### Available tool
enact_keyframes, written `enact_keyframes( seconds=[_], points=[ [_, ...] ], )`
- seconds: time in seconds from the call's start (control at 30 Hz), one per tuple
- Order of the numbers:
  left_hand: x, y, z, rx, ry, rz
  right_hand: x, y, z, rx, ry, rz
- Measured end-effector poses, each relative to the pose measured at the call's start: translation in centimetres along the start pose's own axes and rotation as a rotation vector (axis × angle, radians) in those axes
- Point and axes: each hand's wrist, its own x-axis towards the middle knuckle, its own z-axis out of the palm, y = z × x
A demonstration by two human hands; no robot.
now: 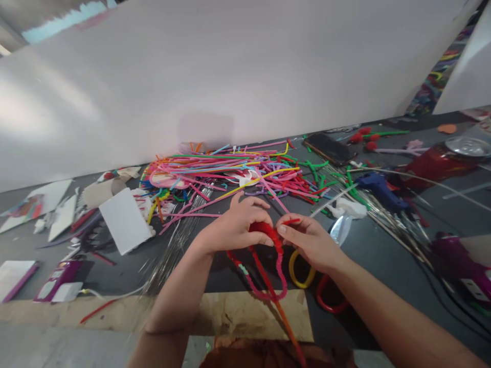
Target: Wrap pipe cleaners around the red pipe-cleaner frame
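My left hand [245,222] curls round a thick, coiled red pipe cleaner [268,231], thumb and fingers closed on it. Close by on the right, my right hand [307,237] pinches the coil's side, where a short red end sticks out between the fingers. Below the hands hangs a pink pipe-cleaner loop [284,286], joined to the red piece. A straight stem, red above and orange [286,319] lower down, crosses the loop and runs toward my lap. Partly under my right hand and wrist lie a yellow ring handle [292,271] and a red ring handle [332,306], apparently of scissors.
Behind the hands spreads a pile of coloured pipe cleaners [230,166] against a white board [245,76]. A phone [328,148], blue glue gun [383,189], red can [433,163] and thin metal wires [399,225] lie right. A white card [126,221] lies left.
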Motion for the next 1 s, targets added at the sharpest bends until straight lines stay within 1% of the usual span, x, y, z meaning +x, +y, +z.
enact_keyframes(
  seconds=[0.13,0.23,0.5,0.6,0.63,0.67,0.7,0.8,0.83,0.87,0.9,0.93,1.0],
  points=[
    [0.0,-0.1,0.0,-0.019,0.007,0.016,0.0,0.0,-0.1,0.064,-0.047,0.025],
    [0.0,-0.2,0.1,-0.041,0.015,0.029,0.0,-0.1,-0.1,0.081,-0.054,0.029],
    [0.1,-0.4,0.5,-0.128,0.047,0.053,-0.2,0.1,0.1,0.037,-0.011,0.038],
    [0.1,-0.4,0.4,-0.098,0.023,0.028,-0.2,0.0,0.2,0.025,0.0,0.016],
    [0.1,-0.4,0.3,-0.065,0.04,0.015,-0.3,-0.1,0.2,0.013,0.024,-0.001],
    [0.1,-0.3,0.3,-0.02,0.084,0.001,-0.3,-0.3,0.3,0.002,0.057,-0.021],
    [0.1,-0.1,0.3,0.035,0.153,-0.015,-0.3,-0.5,0.3,-0.003,0.095,-0.042],
    [-0.1,0.6,0.4,0.198,0.447,-0.088,-0.2,-1.1,0.2,0.042,0.227,-0.115],
    [-0.2,1.0,0.5,0.226,0.528,-0.108,-0.2,-1.3,0.2,0.056,0.272,-0.15],
    [-0.3,1.4,0.7,0.231,0.581,-0.117,-0.3,-1.4,0.1,0.056,0.32,-0.194],
    [-0.4,1.8,0.9,0.21,0.605,-0.116,-0.4,-1.6,0.0,0.036,0.367,-0.244],
    [-0.4,2.1,1.1,0.161,0.6,-0.111,-0.5,-1.8,-0.1,-0.003,0.412,-0.299],
    [-0.4,2.8,1.7,-0.009,0.529,-0.113,-1.0,-2.1,-0.1,-0.142,0.485,-0.4]
  ],
)
